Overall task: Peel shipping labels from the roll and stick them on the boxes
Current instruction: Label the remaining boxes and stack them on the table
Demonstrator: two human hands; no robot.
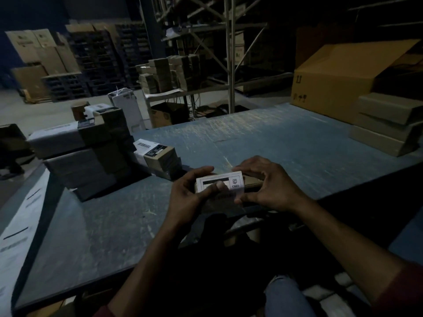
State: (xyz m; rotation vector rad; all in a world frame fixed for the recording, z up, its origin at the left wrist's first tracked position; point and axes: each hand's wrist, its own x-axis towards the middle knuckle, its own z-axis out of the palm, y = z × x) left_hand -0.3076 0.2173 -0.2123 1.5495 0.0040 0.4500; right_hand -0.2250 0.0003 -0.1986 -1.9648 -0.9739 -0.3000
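Note:
I hold a small brown box (pixel 251 180) in both hands near the front edge of the blue table (pixel 263 138). A white shipping label (pixel 225 180) with black print lies across its top and folds over the near side. My left hand (pixel 192 193) grips the box's left end, thumb pressed on the label. My right hand (pixel 272 186) grips the right end, with fingers over the far edge and thumb at the label's lower right corner. A long strip of white labels (pixel 18 229) runs along the table's left edge.
Stacked boxes with labels (pixel 158 156) and a taller dark pile (pixel 100 152) stand on the left of the table. Flat tan boxes (pixel 386 124) and a large open carton (pixel 338 74) occupy the right rear. Metal shelving (pixel 229 53) rises behind.

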